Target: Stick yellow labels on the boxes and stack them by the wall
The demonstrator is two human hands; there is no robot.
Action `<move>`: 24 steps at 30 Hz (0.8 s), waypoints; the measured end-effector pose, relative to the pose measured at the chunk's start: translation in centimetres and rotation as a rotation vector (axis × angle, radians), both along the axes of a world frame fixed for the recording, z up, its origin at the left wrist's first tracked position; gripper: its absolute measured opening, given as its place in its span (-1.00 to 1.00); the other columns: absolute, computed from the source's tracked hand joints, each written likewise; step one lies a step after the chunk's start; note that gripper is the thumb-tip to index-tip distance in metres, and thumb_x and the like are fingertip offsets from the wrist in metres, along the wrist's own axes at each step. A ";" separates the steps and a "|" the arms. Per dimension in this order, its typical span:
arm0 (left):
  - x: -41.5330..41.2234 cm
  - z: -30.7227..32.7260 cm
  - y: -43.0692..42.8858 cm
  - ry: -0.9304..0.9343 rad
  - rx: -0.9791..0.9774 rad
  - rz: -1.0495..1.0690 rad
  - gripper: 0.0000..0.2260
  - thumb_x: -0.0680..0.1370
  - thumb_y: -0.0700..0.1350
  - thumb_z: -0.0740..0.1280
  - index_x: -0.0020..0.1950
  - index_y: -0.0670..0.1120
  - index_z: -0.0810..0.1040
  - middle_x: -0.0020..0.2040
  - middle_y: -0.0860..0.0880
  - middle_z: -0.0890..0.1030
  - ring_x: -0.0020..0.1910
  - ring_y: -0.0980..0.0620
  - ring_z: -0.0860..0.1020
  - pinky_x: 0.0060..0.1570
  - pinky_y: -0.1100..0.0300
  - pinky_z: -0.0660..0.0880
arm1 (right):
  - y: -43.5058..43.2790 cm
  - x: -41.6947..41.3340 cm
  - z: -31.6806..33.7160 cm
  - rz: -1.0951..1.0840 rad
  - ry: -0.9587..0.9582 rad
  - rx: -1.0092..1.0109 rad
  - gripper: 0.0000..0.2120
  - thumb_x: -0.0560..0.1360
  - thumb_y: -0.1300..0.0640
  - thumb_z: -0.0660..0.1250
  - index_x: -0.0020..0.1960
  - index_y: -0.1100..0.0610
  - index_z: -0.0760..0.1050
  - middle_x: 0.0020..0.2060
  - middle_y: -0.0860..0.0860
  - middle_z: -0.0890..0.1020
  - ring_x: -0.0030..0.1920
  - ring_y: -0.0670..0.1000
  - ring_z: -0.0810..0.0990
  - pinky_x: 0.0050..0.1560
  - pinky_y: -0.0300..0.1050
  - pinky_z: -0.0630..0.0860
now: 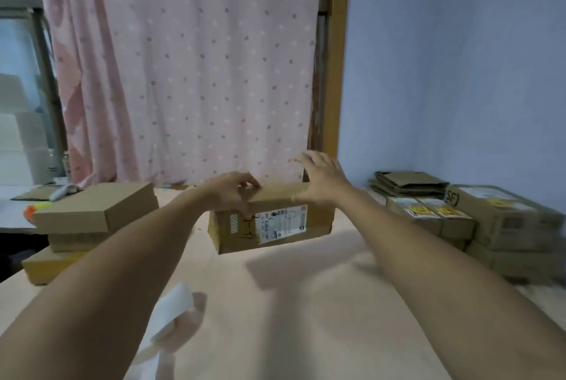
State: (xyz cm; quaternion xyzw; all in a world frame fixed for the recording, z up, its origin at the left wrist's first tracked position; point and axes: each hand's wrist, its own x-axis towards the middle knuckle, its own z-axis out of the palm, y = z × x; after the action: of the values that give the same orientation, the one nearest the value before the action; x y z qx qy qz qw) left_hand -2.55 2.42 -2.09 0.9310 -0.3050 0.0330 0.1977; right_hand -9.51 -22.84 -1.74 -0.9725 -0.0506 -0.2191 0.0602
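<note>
Left hand (235, 193) grips, right hand (321, 180) rests spread on, brown oblong cardboard box (275, 226) at far edge of counter (306, 303); long axis crosswise.

Dim, soft indoor light; motion blur throughout; edges warped, perhaps fisheye.

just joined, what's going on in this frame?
A person has both hands on the cardboard box mid-table. The left hand grips its top edge with curled fingers, and the right hand lies open at its top right. No yellow label shows on it. Labelled boxes sit stacked by the wall at right, and plain boxes wait at left.
</note>
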 end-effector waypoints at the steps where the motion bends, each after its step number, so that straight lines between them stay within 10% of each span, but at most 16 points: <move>1: -0.4 0.7 -0.4 -0.065 0.120 -0.043 -0.33 0.30 0.03 0.58 0.38 0.18 0.48 0.22 0.08 0.51 0.14 0.02 0.50 0.12 0.06 0.46 | 0.1 -0.1 0.2 0.018 0.097 -0.037 0.03 0.34 -0.23 0.54 0.64 -0.09 0.07 0.64 -0.03 0.06 0.62 0.10 0.00 0.58 0.15 0.02; 15: -3.4 5.4 -2.2 -0.391 0.484 -0.190 -0.38 0.37 0.13 0.49 0.42 0.22 0.41 0.24 0.13 0.46 0.25 0.04 0.42 0.35 -0.03 0.26 | 0.8 0.3 -1.2 0.100 0.533 0.269 0.03 0.21 -0.12 0.67 0.53 -0.17 0.19 0.36 -0.06 0.50 0.27 0.08 0.57 0.31 0.19 0.55; 19: -2.2 3.6 -1.0 -0.474 0.106 0.036 -0.27 0.41 0.03 0.49 0.53 0.13 0.29 0.49 0.00 0.31 0.50 -0.13 0.23 0.47 -0.14 0.14 | -0.3 -0.8 -2.0 0.045 0.503 0.587 -0.15 0.23 -0.29 0.61 0.42 -0.18 0.33 0.23 -0.08 0.58 0.15 0.01 0.62 0.18 0.05 0.59; 24: -2.4 -0.7 -1.8 0.086 -0.528 0.326 -0.36 0.53 0.07 0.45 0.49 -0.15 0.30 0.36 -0.13 0.43 0.22 -0.12 0.46 0.13 -0.01 0.45 | -1.1 -2.5 -4.2 -0.030 0.467 0.942 -0.37 0.39 -0.40 0.43 0.31 -0.04 0.52 0.06 -0.03 0.71 0.08 0.04 0.68 0.11 0.07 0.61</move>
State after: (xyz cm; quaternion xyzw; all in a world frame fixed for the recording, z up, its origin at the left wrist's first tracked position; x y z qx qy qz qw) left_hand -4.98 0.66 -2.80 0.8846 -0.1242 0.1032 0.4376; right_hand -11.98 -23.96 -5.96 -0.8636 0.0821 0.0038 0.4975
